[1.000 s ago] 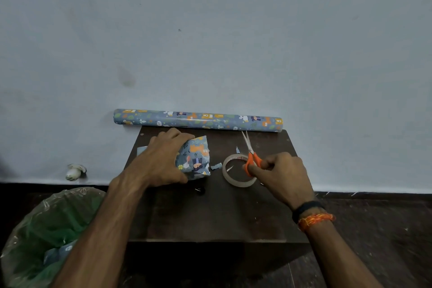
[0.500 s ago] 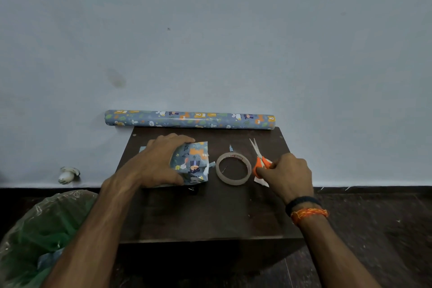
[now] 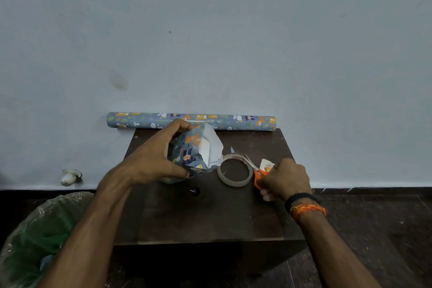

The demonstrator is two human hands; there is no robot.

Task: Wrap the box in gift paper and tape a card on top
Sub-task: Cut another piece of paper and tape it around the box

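The left hand (image 3: 152, 159) grips the half-wrapped box (image 3: 190, 153) and tilts it up near the back-left part of the small dark table (image 3: 210, 217). Its fingers are curled over the far top edge and the thumb presses the near lower corner. The open end of the box faces right, where the white inner side of the gift paper (image 3: 211, 147) sticks out loose.

The tape roll (image 3: 235, 170) lies flat just beside this open end, toward the right half of the table. The right hand (image 3: 284, 180) is at the right edge with fingers curled around the orange handles of the scissors (image 3: 259, 174) — the blades point back-left and lie at the rim of the tape roll. A small card (image 3: 266, 165) lies under the scissors, partly hidden by the hand.

The roll of gift paper (image 3: 233, 120) rests along the back edge, against the wall. A bin with a green bag (image 3: 35, 241) stands on the floor, left of the table.
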